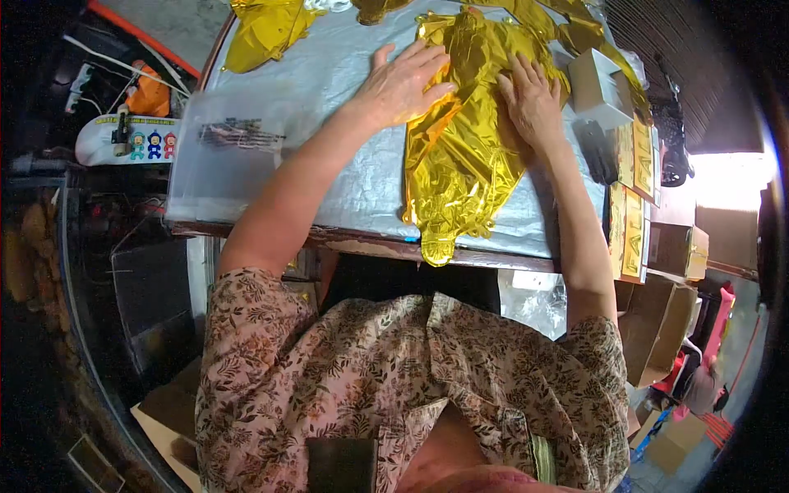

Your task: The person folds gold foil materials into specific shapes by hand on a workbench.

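Observation:
A crinkled gold foil sheet (pixel 468 140), shiny and creased, lies on the table covered in pale blue material (pixel 345 181). Its narrow rounded end hangs over the near table edge. My left hand (pixel 403 85) rests on the foil's left edge, fingers spread. On the foil's right side my right hand (pixel 532 103) lies flat with its fingers apart. Neither hand is closed round anything. More gold foil pieces (pixel 267 33) lie at the table's far left and along its far edge.
A clear plastic container (pixel 222 177) is at the table's left. To the right stand an open white box (pixel 600 90), a dark object (pixel 596 150) and printed boxes (pixel 631 234). Cardboard boxes (pixel 657 329) are lower right. A white board with cartoon figures (pixel 103 141) is at left.

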{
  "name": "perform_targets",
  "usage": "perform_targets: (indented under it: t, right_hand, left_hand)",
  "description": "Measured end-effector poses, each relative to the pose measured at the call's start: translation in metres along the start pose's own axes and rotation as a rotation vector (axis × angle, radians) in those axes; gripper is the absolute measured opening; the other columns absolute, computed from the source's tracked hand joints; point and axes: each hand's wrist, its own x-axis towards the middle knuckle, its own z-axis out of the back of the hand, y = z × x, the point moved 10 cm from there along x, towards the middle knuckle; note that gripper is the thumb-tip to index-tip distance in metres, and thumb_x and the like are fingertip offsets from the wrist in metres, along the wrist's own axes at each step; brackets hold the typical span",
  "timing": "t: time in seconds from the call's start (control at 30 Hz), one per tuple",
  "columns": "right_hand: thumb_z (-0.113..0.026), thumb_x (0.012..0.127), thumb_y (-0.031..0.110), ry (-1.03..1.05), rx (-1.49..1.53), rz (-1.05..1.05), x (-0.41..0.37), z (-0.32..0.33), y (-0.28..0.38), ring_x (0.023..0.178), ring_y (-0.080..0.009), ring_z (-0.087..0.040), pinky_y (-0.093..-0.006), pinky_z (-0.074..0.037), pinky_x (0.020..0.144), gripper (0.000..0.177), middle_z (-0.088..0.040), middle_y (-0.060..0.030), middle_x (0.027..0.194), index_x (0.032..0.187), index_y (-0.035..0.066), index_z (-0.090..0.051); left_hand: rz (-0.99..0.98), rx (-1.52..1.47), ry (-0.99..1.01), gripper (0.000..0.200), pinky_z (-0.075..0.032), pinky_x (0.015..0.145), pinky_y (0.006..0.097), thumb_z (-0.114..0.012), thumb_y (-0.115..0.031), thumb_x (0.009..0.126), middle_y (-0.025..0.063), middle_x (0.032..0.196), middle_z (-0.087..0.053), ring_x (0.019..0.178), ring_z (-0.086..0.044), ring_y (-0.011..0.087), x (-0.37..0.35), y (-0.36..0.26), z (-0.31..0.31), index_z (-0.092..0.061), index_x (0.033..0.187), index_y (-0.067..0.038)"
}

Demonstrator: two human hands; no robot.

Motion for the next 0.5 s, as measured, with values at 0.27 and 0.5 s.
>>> perform_targets:
  t: [0.27,0.5]
  right_hand:
    - [-0.049,0.108,0.039,0.06,0.198,0.305,-0.01,0.002,0.072,0.15,-0.034,-0.037,-0.0605,-0.023,0.121,0.048,-0.046,-0.008,0.159,0.15,0.016,-0.051]
    - [-0.052,0.107,0.028,0.138,0.383,0.243,-0.012,0.021,0.087,0.14,-0.0398,-0.048,-0.044,-0.042,0.114,0.046,-0.05,-0.02,0.154,0.145,0.003,-0.054]
  left_hand:
    - [-0.011,0.004,-0.006,0.063,-0.02,0.121,0.0598,-0.049,-0.053,0.105,0.0099,0.16,-0.046,0.152,-0.036,0.0264,-0.002,0.002,-0.002,-0.048,0.153,-0.012]
    - [-0.024,-0.337,0.024,0.061,-0.032,0.12,0.0517,-0.052,-0.042,0.106,0.0227,0.156,-0.046,0.15,-0.036,0.0377,-0.012,-0.013,0.038,-0.048,0.149,0.001]
